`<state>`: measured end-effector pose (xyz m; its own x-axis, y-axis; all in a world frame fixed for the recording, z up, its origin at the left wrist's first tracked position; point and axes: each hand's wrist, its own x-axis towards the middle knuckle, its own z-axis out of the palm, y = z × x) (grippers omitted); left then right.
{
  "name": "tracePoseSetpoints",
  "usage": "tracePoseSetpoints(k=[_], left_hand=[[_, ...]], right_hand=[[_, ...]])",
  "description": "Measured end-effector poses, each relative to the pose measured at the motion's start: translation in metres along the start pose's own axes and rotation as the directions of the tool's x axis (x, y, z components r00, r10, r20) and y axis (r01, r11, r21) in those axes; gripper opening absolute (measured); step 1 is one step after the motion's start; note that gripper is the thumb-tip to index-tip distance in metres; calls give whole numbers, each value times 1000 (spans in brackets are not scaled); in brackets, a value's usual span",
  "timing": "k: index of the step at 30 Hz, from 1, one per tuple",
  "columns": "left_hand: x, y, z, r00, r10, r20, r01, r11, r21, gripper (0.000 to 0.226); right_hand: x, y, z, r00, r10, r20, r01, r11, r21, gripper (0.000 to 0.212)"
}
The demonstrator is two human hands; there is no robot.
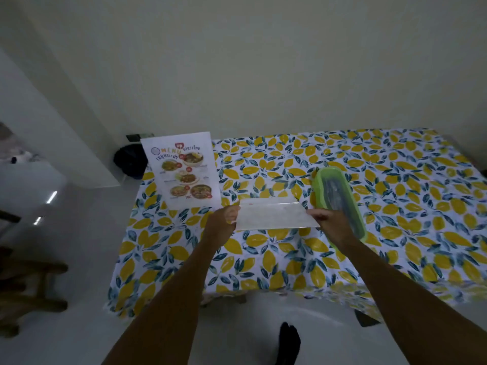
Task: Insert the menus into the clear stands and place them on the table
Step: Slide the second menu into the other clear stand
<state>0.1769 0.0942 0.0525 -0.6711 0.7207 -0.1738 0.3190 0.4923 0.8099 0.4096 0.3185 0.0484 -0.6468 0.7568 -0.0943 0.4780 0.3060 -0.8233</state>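
Note:
A menu in a clear stand (184, 169) stands upright at the table's far left corner, showing food photos. Over the middle of the table I hold a second menu sheet (274, 216) nearly flat, its pale back towards me. My left hand (224, 219) pinches its left edge and my right hand (324, 218) pinches its right edge. A clear stand seems to lie just behind the sheet at its far edge (268, 201), though I cannot tell whether the sheet is inside it.
The table carries a lemon-print cloth (395, 206). A long green tray (338, 198) lies just right of my right hand. A dark bag (129, 159) sits on the floor behind the left corner. Wooden furniture (29, 285) stands at the far left.

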Motion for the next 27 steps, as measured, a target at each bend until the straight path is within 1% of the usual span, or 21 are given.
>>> tracePoseSetpoints(k=[3,5,7,10,12,14,17,21,24,27], left_hand=[[-13,3,-4,996,78,-44,-75,995,65,34],[-17,6,-8,991,128,-39,-125,989,74,28],[-20,10,-11,989,143,-31,-139,985,97,27],[-20,14,-10,983,177,-40,-172,978,115,30],[-17,16,-8,978,202,-62,-193,974,121,30],[-13,19,-8,973,217,-74,-206,970,127,30],[0,20,-9,974,201,-103,-187,973,135,30],[25,27,-12,962,226,-151,-198,964,180,22],[47,35,-12,963,202,-178,-166,965,202,30],[72,43,-12,960,167,-226,-113,966,233,37]], right_hand=[[-11,-6,-1,999,45,-5,-45,996,80,30],[-16,-11,-3,999,48,-18,-46,990,135,25],[-18,-13,-6,999,24,-26,-20,988,153,21],[-14,-14,-10,997,51,-63,-45,993,106,24],[-10,-18,-11,995,33,-94,-27,997,66,28],[-7,-22,-12,996,11,-94,-8,999,33,28],[4,-25,-13,995,0,-95,2,1000,17,28],[31,-32,-14,995,16,-101,-15,1000,8,35],[55,-42,-17,995,2,-98,-7,999,-51,28],[80,-51,-17,994,-14,-106,9,999,-44,28]])
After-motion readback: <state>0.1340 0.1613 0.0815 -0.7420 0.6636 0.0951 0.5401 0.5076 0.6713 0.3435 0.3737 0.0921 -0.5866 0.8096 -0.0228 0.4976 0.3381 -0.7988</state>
